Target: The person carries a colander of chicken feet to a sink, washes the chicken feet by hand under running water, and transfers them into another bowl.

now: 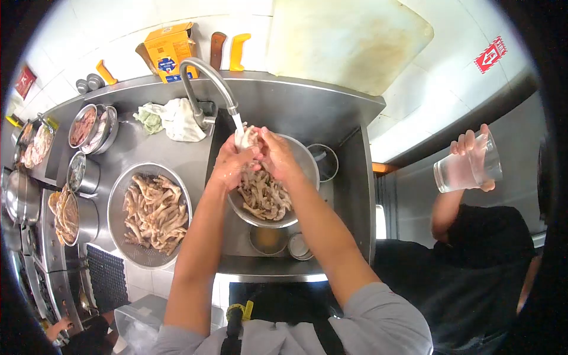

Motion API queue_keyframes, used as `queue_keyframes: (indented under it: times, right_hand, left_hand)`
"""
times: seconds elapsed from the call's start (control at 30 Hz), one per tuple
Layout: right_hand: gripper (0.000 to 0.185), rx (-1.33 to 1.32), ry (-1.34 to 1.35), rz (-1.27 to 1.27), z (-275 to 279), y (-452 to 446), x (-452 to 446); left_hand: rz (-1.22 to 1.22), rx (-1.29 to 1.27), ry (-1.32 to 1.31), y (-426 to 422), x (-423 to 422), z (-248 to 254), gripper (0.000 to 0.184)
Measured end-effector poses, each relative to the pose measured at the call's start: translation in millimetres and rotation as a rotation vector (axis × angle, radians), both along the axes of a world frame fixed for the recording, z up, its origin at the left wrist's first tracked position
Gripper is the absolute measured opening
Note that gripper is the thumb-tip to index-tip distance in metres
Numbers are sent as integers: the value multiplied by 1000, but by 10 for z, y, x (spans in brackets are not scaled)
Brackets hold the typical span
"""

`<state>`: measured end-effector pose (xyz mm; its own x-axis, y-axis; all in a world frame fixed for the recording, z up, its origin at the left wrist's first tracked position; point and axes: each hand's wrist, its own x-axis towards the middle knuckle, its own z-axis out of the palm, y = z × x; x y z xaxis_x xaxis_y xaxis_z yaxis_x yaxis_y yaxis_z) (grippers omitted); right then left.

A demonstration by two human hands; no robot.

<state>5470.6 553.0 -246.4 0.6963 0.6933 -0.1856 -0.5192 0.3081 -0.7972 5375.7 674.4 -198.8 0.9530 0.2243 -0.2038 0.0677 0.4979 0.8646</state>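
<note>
Under the running tap (213, 70), my left hand (229, 165) and my right hand (277, 157) are closed together around a pale chicken foot (245, 139). Water falls onto it from the spout. Just below my hands, a metal bowl (306, 158) in the sink holds many chicken feet (265, 196). My fingers partly hide the held piece. Left of the sink, a large perforated metal colander (120, 235) is heaped with more chicken feet (154, 213).
A metal strainer (335, 163), small bowl (253, 244) and cup (300, 247) sit in the sink. Cloths (182, 121) lie behind the colander. Several food pots stand at left. To the right, another person's hand (467, 143) holds a clear glass (464, 170).
</note>
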Motion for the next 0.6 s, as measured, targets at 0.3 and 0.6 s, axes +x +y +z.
queue_keyframes:
  times: [0.3, 0.6]
  right_hand:
    - [28, -400, -1117, -294, 559, -358, -312]
    - [15, -453, -1306, -224, 646, -525, -254]
  left_hand:
    - [137, 675, -12, -175, -146, 197, 70]
    - [-50, 26, -43, -121, -266, 238, 53]
